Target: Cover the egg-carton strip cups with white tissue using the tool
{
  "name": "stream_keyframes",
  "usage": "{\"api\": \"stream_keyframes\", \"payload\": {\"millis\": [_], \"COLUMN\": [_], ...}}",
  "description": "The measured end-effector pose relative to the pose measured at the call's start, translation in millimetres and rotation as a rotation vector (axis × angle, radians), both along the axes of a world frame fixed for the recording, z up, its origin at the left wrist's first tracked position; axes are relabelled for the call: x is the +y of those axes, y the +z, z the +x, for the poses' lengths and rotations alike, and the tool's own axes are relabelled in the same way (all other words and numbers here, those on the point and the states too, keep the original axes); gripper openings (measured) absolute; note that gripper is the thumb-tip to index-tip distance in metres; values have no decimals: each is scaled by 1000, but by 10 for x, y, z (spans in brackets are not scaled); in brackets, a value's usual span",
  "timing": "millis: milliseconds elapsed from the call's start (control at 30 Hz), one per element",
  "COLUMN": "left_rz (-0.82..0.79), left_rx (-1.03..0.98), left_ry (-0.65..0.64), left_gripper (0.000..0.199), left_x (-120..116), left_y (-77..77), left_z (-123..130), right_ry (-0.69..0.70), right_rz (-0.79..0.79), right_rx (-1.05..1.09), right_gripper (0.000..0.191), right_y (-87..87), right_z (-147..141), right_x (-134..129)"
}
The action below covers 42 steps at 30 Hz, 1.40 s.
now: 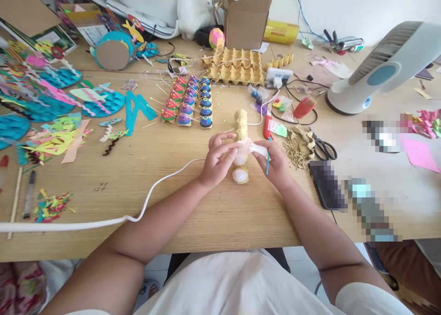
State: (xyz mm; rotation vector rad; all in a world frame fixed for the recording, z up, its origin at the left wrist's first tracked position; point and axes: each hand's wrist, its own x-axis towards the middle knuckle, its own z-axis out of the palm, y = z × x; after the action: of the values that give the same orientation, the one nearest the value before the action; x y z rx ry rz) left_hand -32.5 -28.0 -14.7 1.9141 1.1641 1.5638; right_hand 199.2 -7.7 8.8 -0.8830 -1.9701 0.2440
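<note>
A row of beige egg-carton cups (240, 117) runs away from me at the middle of the table. White material (240, 175) fills the nearest cup. Above the row, my left hand (220, 159) pinches the left side of a soft white piece (257, 149) between thumb and fingers. My right hand (275, 162) is closed on the right end of the white piece and also holds a thin blue stick (268, 163). Behind the hands, a red cutter (267, 124) lies on the table.
Painted cups (187, 108) stand in rows behind my left hand. A white cable (151, 188) crosses the left side. Scissors (324, 147), a phone (325, 184) and a white fan (358, 85) are at the right. Egg trays (237, 74) lie farther back.
</note>
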Motion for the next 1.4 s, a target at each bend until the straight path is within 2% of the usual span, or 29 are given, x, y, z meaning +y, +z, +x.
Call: {"api": "stream_keyframes", "payload": {"millis": [233, 400, 533, 733, 833, 933, 1033, 1133, 1233, 1300, 1400], "left_rz": [96, 227, 265, 219, 166, 143, 141, 157, 207, 211, 188], "left_rx": [100, 113, 87, 77, 54, 46, 85, 77, 29, 25, 47], "left_ry": [38, 58, 45, 2, -19, -14, 23, 95, 111, 101, 85], "left_gripper": [39, 29, 19, 22, 27, 33, 39, 34, 26, 28, 32], "left_x": [-24, -32, -11, -7, -17, -24, -24, -15, -7, -7, -8], "left_y": [21, 31, 5, -16, -14, -20, -30, -29, -21, -22, -35], "left_z": [11, 33, 44, 46, 42, 28, 17, 22, 36, 42, 36], "right_ry": [41, 12, -27, -88, -60, 20, 56, 74, 88, 117, 184], "right_rz": [-183, -269, -321, -311, -349, -348, -275, -255, -352, -443, -562], "right_rx": [93, 123, 96, 90, 138, 175, 164, 140, 255, 354, 409], "right_gripper": [43, 61, 70, 74, 72, 63, 49, 39, 52, 63, 67], "right_y": [73, 116, 166, 211, 200, 168, 126, 79, 46, 46, 84], "right_z": [-46, -98, -133, -167, -183, -178, -156, -138, -133, -136, -151], "right_x": [-73, -91, -102, -117, -120, -115, -108, -104, -97, -90, -91]}}
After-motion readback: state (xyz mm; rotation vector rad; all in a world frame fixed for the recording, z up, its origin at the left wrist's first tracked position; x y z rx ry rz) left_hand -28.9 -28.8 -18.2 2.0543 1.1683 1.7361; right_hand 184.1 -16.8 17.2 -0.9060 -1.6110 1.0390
